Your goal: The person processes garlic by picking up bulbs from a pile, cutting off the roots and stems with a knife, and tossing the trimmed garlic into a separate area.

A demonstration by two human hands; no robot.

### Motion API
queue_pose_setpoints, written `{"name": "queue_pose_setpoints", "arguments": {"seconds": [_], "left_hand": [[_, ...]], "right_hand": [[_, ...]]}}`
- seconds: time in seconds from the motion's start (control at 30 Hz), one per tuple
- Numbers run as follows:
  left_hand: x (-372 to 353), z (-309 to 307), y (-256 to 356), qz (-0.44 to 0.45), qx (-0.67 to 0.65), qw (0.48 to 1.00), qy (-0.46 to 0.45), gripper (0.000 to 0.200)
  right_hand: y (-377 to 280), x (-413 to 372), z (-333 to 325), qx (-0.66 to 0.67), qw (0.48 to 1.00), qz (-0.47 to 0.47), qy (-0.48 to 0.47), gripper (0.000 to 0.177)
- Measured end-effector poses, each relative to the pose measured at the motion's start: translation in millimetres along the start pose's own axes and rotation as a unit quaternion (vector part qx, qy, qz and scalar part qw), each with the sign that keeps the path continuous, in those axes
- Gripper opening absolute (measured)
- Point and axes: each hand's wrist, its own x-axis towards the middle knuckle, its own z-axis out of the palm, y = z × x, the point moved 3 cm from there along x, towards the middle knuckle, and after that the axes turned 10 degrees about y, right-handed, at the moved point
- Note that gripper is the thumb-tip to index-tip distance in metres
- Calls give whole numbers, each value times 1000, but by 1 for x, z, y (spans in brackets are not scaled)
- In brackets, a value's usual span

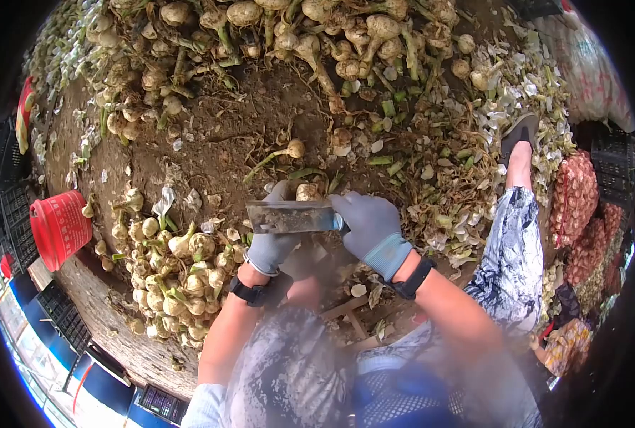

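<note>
Both hands wear grey gloves and are close together at the centre. My right hand point(374, 227) is closed round the handle of a wide-bladed knife point(289, 216), whose blade lies across in front of my left hand point(272, 250). At the top of my left hand's fingers, just behind the blade, is a garlic bulb point(308, 192); the blade hides part of the grip. A single bulb with a green stem point(295, 148) lies on the soil beyond the hands.
Garlic with stems point(242, 13) is heaped along the far side. Trimmed bulbs point(182, 274) are piled at left, near a red bucket point(61, 228). Peelings point(460, 171) cover the right ground. Red mesh sacks point(573, 192) and black crates point(612, 160) stand far right. Another person point(569, 346) is at lower right.
</note>
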Motion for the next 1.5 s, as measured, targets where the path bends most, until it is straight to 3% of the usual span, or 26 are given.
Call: {"name": "queue_pose_setpoints", "arguments": {"seconds": [0.13, 0.2, 0.23, 0.3, 0.33, 0.4, 0.43, 0.47, 0.53, 0.57, 0.67, 0.7, 0.77, 0.8, 0.83, 0.93, 1.0, 1.03, 1.1, 1.13, 1.2, 1.3, 1.37, 1.4, 1.47, 1.5], "left_hand": [[-4, -3, -10, -28, 61, 997, 24, 54], [-7, -5, -8, 145, 190, 971, -27, 54], [-8, -3, 5, 144, 190, 971, -30, 54], [-3, -4, 22, -111, 72, 991, 23, 54], [-3, -4, 29, -114, 72, 991, 25, 54], [-5, -2, 38, -135, -1, 991, 18, 41], [-3, 4, 28, -55, -2, 998, 31, 38], [-5, 4, 17, -50, -2, 998, 29, 38], [-7, 6, 31, 173, 259, 950, -9, 28], [-6, 8, 28, 221, 285, 932, -23, 24], [-13, 9, 31, 228, 344, 907, -85, 24], [-19, 6, 36, 230, 345, 906, -86, 24], [-33, -12, 59, 335, 345, 877, 25, 24], [-42, -30, 63, 327, 385, 862, 35, 24], [-52, -48, 68, 229, 418, 879, -10, 25], [-82, -104, 39, 13, 533, 823, -193, 21], [-68, -108, 25, -38, 544, 821, -170, 30], [-52, -102, 24, 35, 511, 852, -103, 33], [-13, -80, 7, 73, 445, 893, 19, 37], [9, -69, -6, 77, 440, 894, 20, 37], [47, -53, -26, 70, 524, 846, 77, 40], [60, -36, -35, 35, 473, 875, 97, 46], [52, -43, -40, 17, 445, 886, 129, 48], [47, -49, -44, 0, 418, 895, 158, 51], [36, -68, -54, 19, 447, 868, 215, 55], [33, -74, -55, -26, 423, 876, 230, 57]], "right_hand": [[5, 0, 0, 33, 999, 6, 36, 35], [9, 0, -1, 38, 999, 29, -2, 28], [20, -5, 6, 39, 999, 33, -3, 28], [67, -11, 24, -13, 978, 206, -28, 17], [66, -12, 19, -12, 978, 204, -31, 17], [64, -23, 8, 93, 946, 309, -35, 14], [65, -27, 16, 149, 941, 301, -34, 18], [65, -31, 24, 219, 923, 311, -60, 20], [45, -25, 18, 276, 930, 244, -8, 22], [39, -22, 14, 278, 929, 243, -6, 22], [25, -12, -2, 273, 940, 194, -60, 22], [28, -13, -2, 191, 955, 193, -122, 20], [56, -31, 9, 18, 949, 230, -213, 18], [71, -45, 7, 9, 929, 282, -239, 21], [91, -69, 14, 84, 936, 288, -187, 22], [101, -101, 32, 225, 908, 342, -86, 28], [97, -89, 33, 287, 879, 379, -33, 31], [85, -73, 31, 301, 878, 371, -6, 33], [63, -37, 24, 303, 888, 345, 45, 35], [53, -16, 20, 291, 897, 326, 67, 36], [35, 28, 15, 265, 910, 306, 89, 37], [25, 84, 55, 182, 944, 263, 84, 36], [14, 110, 78, 150, 965, 152, 154, 33], [11, 118, 79, 147, 966, 149, 155, 33], [3, 118, 83, 2, 996, 85, 18, 29], [5, 111, 84, -15, 996, 85, 20, 29]]}}
